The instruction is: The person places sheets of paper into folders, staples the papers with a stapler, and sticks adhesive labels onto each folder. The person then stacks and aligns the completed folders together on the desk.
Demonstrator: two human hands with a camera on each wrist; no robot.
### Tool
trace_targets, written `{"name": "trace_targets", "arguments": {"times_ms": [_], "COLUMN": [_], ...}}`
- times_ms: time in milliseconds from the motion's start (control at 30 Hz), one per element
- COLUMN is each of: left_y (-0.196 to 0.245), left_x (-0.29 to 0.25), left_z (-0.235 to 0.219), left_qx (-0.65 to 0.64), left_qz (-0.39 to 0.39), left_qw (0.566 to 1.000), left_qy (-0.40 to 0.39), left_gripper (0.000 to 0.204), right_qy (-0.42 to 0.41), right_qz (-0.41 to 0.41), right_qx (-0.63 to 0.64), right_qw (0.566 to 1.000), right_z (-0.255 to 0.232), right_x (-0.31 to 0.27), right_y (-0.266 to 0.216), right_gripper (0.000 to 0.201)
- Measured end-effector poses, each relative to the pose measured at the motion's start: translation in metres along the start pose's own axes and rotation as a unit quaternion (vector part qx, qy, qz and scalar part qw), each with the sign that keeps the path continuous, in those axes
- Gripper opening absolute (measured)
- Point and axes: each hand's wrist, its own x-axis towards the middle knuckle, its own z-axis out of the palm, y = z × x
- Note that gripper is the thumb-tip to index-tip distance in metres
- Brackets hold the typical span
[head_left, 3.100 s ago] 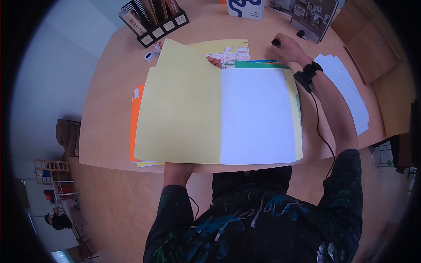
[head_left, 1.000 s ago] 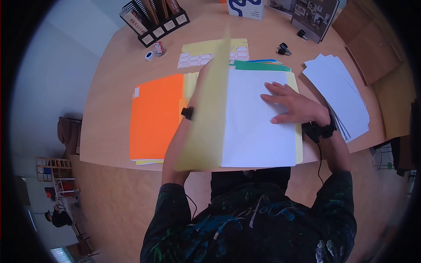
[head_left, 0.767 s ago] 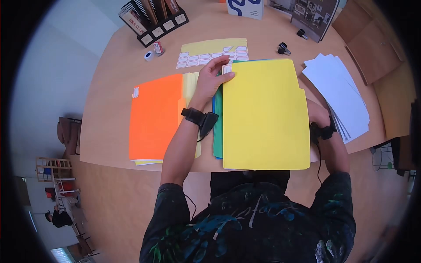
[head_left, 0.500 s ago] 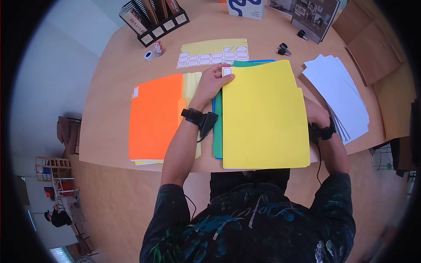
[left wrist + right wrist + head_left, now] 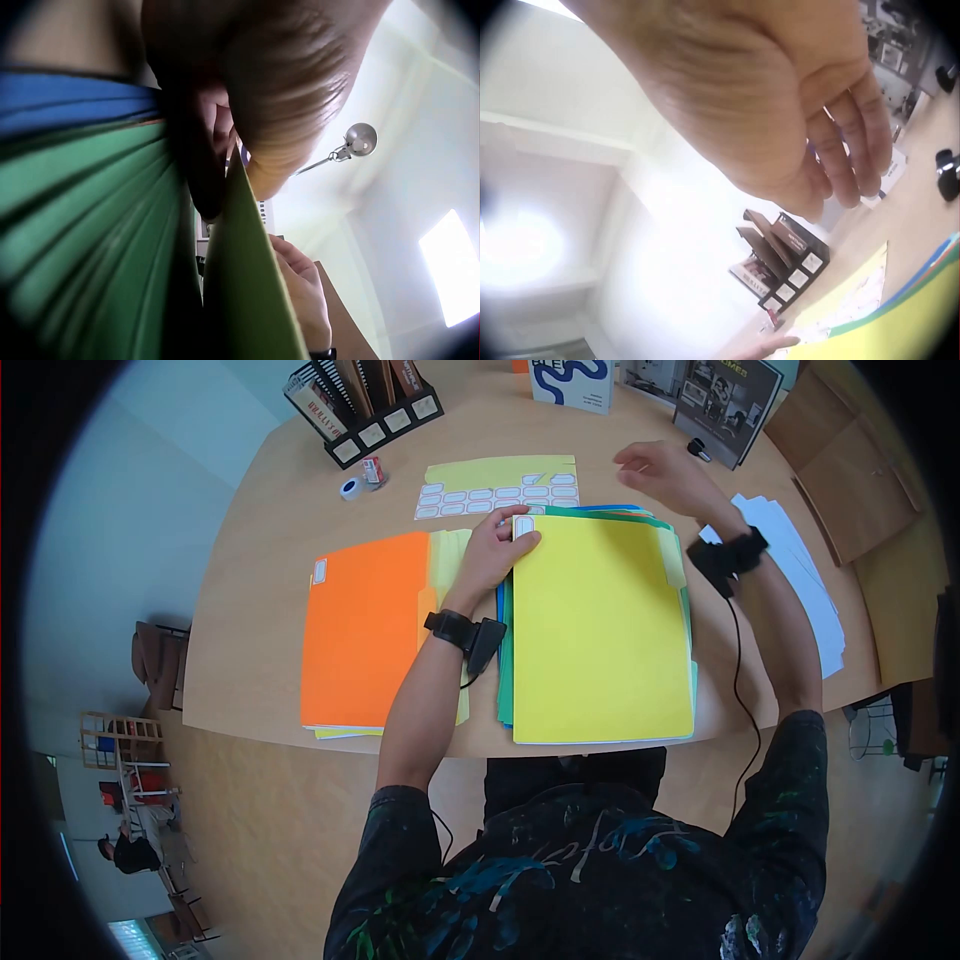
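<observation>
A closed yellow file folder (image 5: 603, 630) with a red-bordered label at its top left corner lies over a stack of green folders (image 5: 90, 232) and blue folders (image 5: 67, 105). My left hand (image 5: 490, 560) pinches that corner, thumb on the front beside the label and fingers behind. In the left wrist view, the yellow folder's edge stands apart from the green ones. My right hand (image 5: 672, 475) is raised beyond the folder's top right corner, its fingers loosely bent and nothing in them. Two black binder clips (image 5: 948, 174) show beside it in the right wrist view.
An orange folder (image 5: 365, 630) on a pile lies to the left. Behind are a label sheet (image 5: 500, 470), a tape roll (image 5: 350, 488), a small red-and-white box (image 5: 373, 472) and a black organizer (image 5: 385, 428). Standing books (image 5: 728, 405) and white sheets (image 5: 790, 570) are at right.
The folder stood open over a white sheet; its yellow cover has since swung shut to the right. My right hand has come out from beneath it and moved up toward the clips.
</observation>
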Motion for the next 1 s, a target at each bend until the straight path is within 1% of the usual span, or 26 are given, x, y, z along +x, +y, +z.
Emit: {"name": "trace_targets", "arguments": {"times_ms": [33,100,133,200,267,333,400,433,500,533,600,633,700,733,767,800,833,867,900,967,1000], "left_y": [0.003,0.005,0.005,0.004,0.001,0.0,-0.001,0.001,0.004,0.005,0.004,0.0,-0.005,-0.006,-0.007,-0.003,0.0,0.003,0.002,-0.002,0.004], "left_x": [-0.002,-0.004,-0.004,-0.004,-0.003,-0.001,-0.002,-0.003,-0.003,-0.003,-0.002,-0.001,0.002,0.004,0.005,0.004,0.003,0.001,0.001,0.001,-0.001], "left_z": [0.0,0.0,-0.001,-0.001,-0.002,-0.003,-0.003,-0.002,0.0,0.0,0.0,0.0,-0.003,-0.005,-0.007,-0.009,-0.01,-0.011,-0.008,-0.001,0.0], "left_qx": [-0.014,-0.028,-0.021,-0.014,-0.026,-0.025,-0.029,-0.031,-0.033,-0.036,-0.038,-0.043,-0.049,-0.06,-0.071,-0.07,-0.085,-0.099,-0.099,0.01,0.01], "left_qz": [0.001,0.001,0.001,0.003,0.0,0.0,-0.003,-0.003,-0.003,-0.005,-0.007,0.003,0.013,-0.012,-0.037,-0.037,-0.047,-0.058,-0.058,-0.002,0.0], "left_qw": [1.0,0.999,1.0,1.0,0.999,0.999,0.999,0.999,0.999,0.999,0.999,0.999,0.998,0.998,0.997,0.997,0.995,0.993,0.993,1.0,1.0], "left_qy": [-0.011,-0.018,-0.023,-0.025,-0.028,-0.031,-0.035,-0.033,-0.032,-0.029,-0.026,-0.023,-0.022,-0.014,-0.005,-0.008,-0.024,-0.039,-0.039,-0.008,-0.008], "left_gripper": [0.057,0.058,0.059,0.06,0.06,0.06,0.059,0.059,0.059,0.057,0.055,0.053,0.052,0.051,0.05,0.05,0.05,0.05,0.05,0.048,0.048], "right_qy": [0.001,-0.067,-0.067,-0.042,-0.044,-0.05,-0.094,-0.097,-0.067,-0.068,-0.041,-0.041,-0.037,-0.025,-0.023,-0.015,-0.008,-0.002,-0.001,-0.02,-0.019], "right_qz": [-0.002,-0.002,-0.005,-0.069,-0.075,-0.078,-0.068,-0.067,-0.079,-0.077,-0.059,-0.058,-0.12,-0.138,-0.136,-0.117,-0.1,-0.082,-0.082,-0.028,-0.029], "right_qx": [0.002,-0.09,-0.088,-0.156,-0.137,-0.12,-0.15,-0.151,-0.156,-0.157,0.01,0.009,0.045,0.021,0.021,-0.006,-0.033,-0.032,-0.032,0.006,0.005], "right_qw": [1.0,0.994,0.994,0.984,0.987,0.988,0.982,0.981,0.982,0.982,0.997,0.997,0.991,0.99,0.99,0.993,0.994,0.996,0.996,0.999,0.999], "right_z": [0.013,0.042,0.057,0.083,0.096,0.097,0.09,0.088,0.081,0.078,0.078,0.082,0.092,0.098,0.101,0.104,0.105,0.107,0.107,0.106,0.105], "right_x": [0.015,0.042,0.051,0.065,0.067,0.067,0.066,0.064,0.056,0.052,0.042,0.035,0.022,0.015,0.01,0.005,0.004,0.005,0.008,0.015,0.015], "right_y": [-0.002,0.002,0.01,0.02,0.026,0.022,0.019,0.016,0.009,0.004,-0.008,-0.013,-0.024,-0.03,-0.035,-0.042,-0.047,-0.05,-0.049,-0.046,-0.045], "right_gripper": [0.043,0.047,0.047,0.047,0.047,0.047,0.046,0.046,0.046,0.046,0.044,0.044,0.048,0.048,0.048,0.047,0.045,0.041,0.041,0.034,0.034]}}
